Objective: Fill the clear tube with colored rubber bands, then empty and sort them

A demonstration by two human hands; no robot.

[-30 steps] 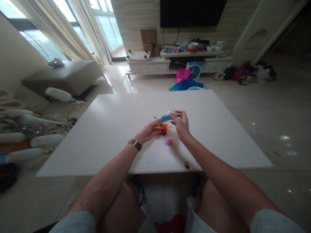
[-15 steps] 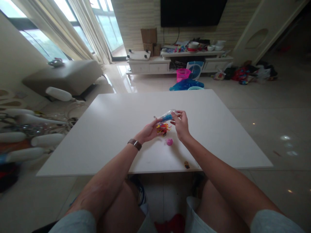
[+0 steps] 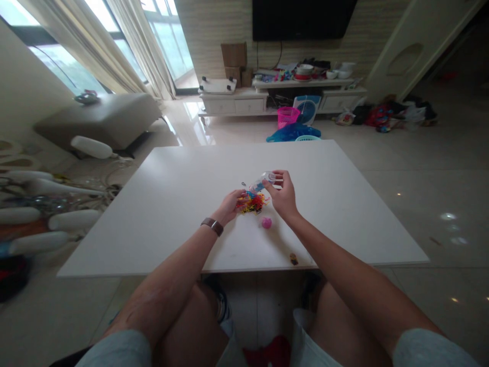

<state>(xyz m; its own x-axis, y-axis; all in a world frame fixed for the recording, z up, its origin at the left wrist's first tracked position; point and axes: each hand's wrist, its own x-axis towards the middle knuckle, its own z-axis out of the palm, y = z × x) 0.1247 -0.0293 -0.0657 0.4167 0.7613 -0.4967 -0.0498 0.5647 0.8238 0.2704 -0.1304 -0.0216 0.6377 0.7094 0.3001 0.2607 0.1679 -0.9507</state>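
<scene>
My right hand [image 3: 283, 193] grips a small clear bottle [image 3: 263, 180], tilted with its lower end to the left over a heap of thin colourful pieces [image 3: 252, 204]. Red, yellow, blue and black show in the heap; the exact kind of piece is too small to tell. Beside the heap on its left is my left hand [image 3: 229, 205], its fingers stretched out against the pieces and near the bottle's lower end. A round pink object [image 3: 266, 223] lies just in front of the heap. Behind it sits a small dark item [image 3: 243, 183].
Everything lies on a white table [image 3: 160, 204]. A small yellow and dark figure [image 3: 293, 259] is near the front edge. White lamp arms [image 3: 76, 220] stand at the table's left. Beyond the far edge are a blue bag [image 3: 292, 132] and a pink basket [image 3: 287, 117].
Blue pieces that filled part of the bottle now lie on the heap, and the bottle looks mostly clear. My left hand has come off the bottle's end and dropped to the heap.
</scene>
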